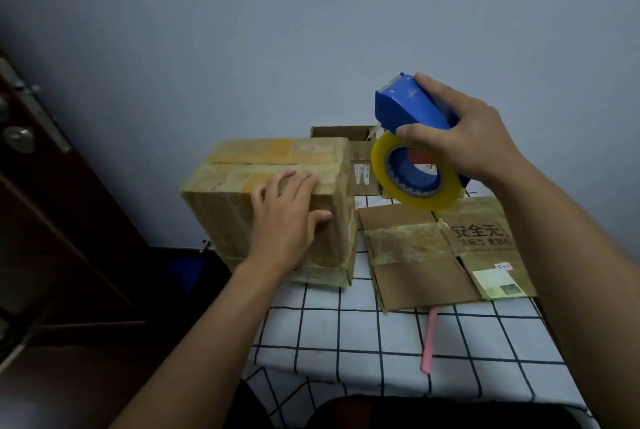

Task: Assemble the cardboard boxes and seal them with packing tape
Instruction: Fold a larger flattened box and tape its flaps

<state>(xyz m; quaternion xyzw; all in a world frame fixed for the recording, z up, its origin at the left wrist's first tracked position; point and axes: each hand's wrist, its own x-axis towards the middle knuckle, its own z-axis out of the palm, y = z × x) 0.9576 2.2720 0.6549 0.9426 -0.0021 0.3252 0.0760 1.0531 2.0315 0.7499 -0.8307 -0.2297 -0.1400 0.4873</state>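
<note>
The assembled cardboard box (277, 193) stands at the left edge of the table (346, 342), a blocky brown carton whose top seam and lower edges carry glossy, wrinkled strips of clear tape. The left hand (287, 220) rests on the near top edge of this box — fingers (294, 182) straight and slightly spread flat over the top panel, thumb down against the front face.

The right hand (464, 137) holds the tape dispenser (412, 109) in the air above the far right part of the table, fingers curled tightly round its blue plastic body. The dispenser is wedge-shaped, with its cutter end pointing up and away. A roll of packing tape (415, 175) — a translucent yellow ring on a blue toothed hub — hangs at its lower end.

A flattened cardboard box (433, 255) lies at the right side of the table, just beside the assembled box; its flaps are spread out, crossed by a crinkled tape band, and it bears printed characters and a pale label. A third, open box (349, 137) sits against the far edge. A slim pink stick (429, 342) lies on the white, black-gridded tablecloth near the right edge.
</note>
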